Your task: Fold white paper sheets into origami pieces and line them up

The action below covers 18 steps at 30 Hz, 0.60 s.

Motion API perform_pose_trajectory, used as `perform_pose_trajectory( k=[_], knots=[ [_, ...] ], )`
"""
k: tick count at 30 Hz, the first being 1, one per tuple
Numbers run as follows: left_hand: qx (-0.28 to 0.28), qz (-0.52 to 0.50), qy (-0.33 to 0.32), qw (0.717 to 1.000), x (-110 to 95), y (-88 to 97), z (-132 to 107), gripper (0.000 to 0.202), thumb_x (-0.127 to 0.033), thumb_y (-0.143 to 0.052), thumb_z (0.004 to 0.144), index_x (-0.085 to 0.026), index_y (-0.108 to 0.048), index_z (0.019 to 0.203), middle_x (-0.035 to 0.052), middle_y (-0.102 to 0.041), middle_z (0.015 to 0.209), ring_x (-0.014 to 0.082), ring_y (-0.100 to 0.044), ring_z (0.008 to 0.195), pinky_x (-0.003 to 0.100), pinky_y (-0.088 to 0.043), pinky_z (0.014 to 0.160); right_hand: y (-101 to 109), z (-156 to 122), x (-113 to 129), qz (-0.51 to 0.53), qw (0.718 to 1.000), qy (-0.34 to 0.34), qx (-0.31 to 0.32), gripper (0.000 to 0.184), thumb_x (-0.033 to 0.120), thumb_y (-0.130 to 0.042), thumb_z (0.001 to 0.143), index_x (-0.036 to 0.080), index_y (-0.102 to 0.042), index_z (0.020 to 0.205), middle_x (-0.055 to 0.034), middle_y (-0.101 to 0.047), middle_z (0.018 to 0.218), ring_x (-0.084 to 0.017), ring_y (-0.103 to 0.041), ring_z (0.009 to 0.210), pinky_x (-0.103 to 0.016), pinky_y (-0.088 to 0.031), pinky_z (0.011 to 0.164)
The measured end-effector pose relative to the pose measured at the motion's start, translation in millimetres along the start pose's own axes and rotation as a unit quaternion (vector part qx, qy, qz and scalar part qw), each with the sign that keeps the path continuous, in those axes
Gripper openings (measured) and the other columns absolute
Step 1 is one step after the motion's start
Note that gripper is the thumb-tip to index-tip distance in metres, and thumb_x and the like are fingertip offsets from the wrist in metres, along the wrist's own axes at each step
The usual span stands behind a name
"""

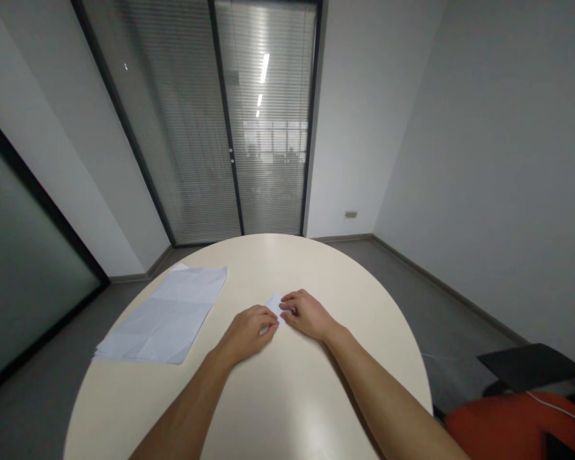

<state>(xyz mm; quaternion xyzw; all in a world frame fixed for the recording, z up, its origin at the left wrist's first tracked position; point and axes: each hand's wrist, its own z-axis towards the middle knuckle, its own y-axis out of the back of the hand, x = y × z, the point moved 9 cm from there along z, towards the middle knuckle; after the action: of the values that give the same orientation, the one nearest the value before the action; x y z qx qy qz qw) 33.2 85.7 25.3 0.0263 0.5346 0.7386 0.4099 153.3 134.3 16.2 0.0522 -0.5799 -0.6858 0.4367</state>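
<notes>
White paper, a small piece (pixel 273 303) partly hidden by fingers, is being worked between the two hands near the middle of the pale desk (pixel 316 262). The step in hand is judged to be a fold or crease being shaped or pressed, though too little of the paper is exposed for the fold itself to be made out. For the next move, the piece would need to be kept steady by one hand while its edge is aligned and flattened by the other.

The left hand (pixel 249 329) is brought in from the near left, palm turned down; its grip is nearly closed, and the paper's left side appears to be pinched between thumb and fingertips. The right hand (pixel 311 313) is angled in from the near right, wrist low, fingers curled loosely; a gap is left between index finger and thumb, and whether the paper is gripped or merely touched there cannot be told. Larger white sheets (pixel 165 313) are laid on the left, apart from both hands.
</notes>
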Motion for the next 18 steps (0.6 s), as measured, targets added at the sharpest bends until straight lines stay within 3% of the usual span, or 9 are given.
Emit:
perform_pose_trajectory(
  k=[5,11,18],
  knots=[
    [0.001,0.000,-0.002,1.000,-0.2,-1.4,-0.6,0.020,-0.021,-0.058,0.094,-0.026,-0.077,0.094,0.0027,-0.076,0.099,0.0193,-0.068,0.098,0.032,-0.054,0.091,2.4,-2.1,3.0,-0.005,1.000,0.012,0.006,0.021,0.033,-0.072,0.085,0.023,-0.080,0.103,-0.0079,-0.073,0.121,-0.026,-0.062,0.113,-0.036,-0.046,0.100],
    [-0.041,0.025,0.042,0.998,11.7,2.9,-0.5,0.021,-0.019,-0.056,0.094,-0.025,-0.076,0.097,0.0037,-0.076,0.100,0.0201,-0.068,0.098,0.034,-0.055,0.090,0.1,-4.3,1.0,-0.018,1.000,0.017,0.014,0.034,0.041,-0.076,0.082,0.022,-0.079,0.110,-0.0104,-0.072,0.123,-0.028,-0.063,0.113,-0.038,-0.046,0.101],
    [-0.024,0.006,0.047,0.999,16.9,-3.3,-2.0,0.021,-0.020,-0.056,0.095,-0.024,-0.077,0.098,0.0050,-0.073,0.105,0.0209,-0.066,0.103,0.035,-0.054,0.093,2.2,-4.7,1.4,-0.020,0.999,0.022,0.014,0.027,0.041,-0.076,0.083,0.022,-0.081,0.101,-0.0097,-0.074,0.117,-0.026,-0.063,0.110,-0.036,-0.047,0.096]
  ],
)
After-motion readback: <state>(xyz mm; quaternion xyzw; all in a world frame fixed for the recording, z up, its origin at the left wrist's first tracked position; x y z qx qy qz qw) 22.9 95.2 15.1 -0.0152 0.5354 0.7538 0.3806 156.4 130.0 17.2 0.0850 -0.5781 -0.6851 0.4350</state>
